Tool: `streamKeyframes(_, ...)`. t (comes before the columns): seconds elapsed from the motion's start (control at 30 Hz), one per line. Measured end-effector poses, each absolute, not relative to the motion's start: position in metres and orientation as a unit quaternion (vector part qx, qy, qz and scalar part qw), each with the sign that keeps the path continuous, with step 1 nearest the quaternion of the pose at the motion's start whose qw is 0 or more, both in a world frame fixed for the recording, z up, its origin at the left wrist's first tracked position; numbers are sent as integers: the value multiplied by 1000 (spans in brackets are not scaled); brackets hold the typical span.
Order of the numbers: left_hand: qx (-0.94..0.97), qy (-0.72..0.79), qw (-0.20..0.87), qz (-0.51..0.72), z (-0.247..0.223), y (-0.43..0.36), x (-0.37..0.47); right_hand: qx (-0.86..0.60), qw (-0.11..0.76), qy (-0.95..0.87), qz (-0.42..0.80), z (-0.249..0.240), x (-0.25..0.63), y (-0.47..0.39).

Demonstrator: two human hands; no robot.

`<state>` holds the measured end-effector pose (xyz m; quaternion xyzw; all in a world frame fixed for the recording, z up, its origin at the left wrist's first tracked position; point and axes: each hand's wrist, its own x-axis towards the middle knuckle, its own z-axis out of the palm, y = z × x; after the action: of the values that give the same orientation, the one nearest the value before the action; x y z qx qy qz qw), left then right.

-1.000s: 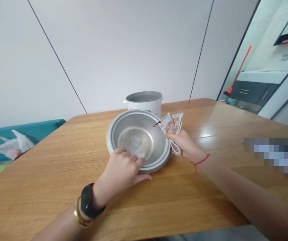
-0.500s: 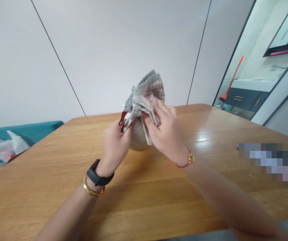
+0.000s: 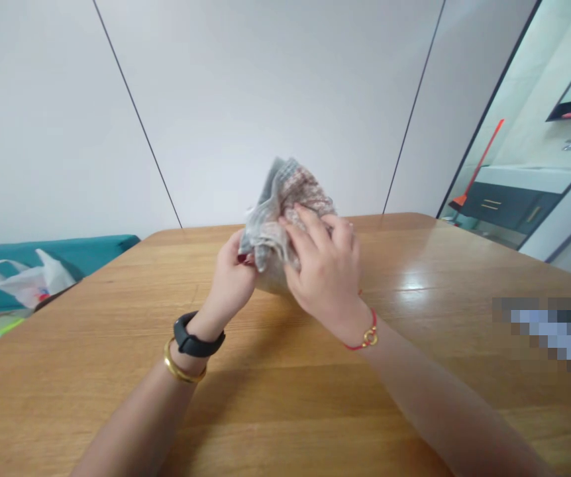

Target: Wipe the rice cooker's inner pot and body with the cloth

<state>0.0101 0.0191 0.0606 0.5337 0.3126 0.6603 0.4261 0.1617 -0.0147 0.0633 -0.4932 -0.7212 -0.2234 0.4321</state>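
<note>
The right hand (image 3: 325,271) lies over a crumpled, patterned cloth (image 3: 290,205), its fingers part-spread and bent against the fabric, about half open rather than clenched. The left hand (image 3: 233,275) is curled at the cloth's near left edge, with a dark red loop (image 3: 243,258) showing by its thumb; its other fingers are largely hidden, so what they grip and how tightly cannot be told. The cloth bunches up between the two hands and rises beyond the right fingertips. Under it, between the hands, shows a strip of a rounded, dull grey-beige vessel (image 3: 271,281), mostly covered. A black band (image 3: 197,336) and a gold bangle (image 3: 181,371) circle the left wrist, a red bracelet (image 3: 369,338) the right. Below both hands spreads a wooden table (image 3: 265,411), with a pale wall (image 3: 265,86) beyond them. Well off to the left hand's side, a white plastic bag (image 3: 30,281) rests on a teal surface (image 3: 101,258); far beyond the right hand leans an orange broom (image 3: 484,156).
</note>
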Motion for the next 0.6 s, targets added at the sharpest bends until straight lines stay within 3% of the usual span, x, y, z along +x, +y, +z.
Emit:
streamKeyframes(0.13,610,349,381,601,65,10,1,-503,555,-660,-64,86,214,11)
streamKeyframes(0.27,574,309,399,645,74,9,-2,-458,672,-539,221,83,262,50)
streamKeyframes(0.37,505,285,434,690,76,17,0,-379,723,-454,358,71,270,75)
streamKeyframes(0.5,430,258,474,723,70,31,7,-345,749,-401,400,62,252,90)
streamKeyframes(0.6,381,227,492,749,64,33,17,-368,795,-374,304,60,230,85)
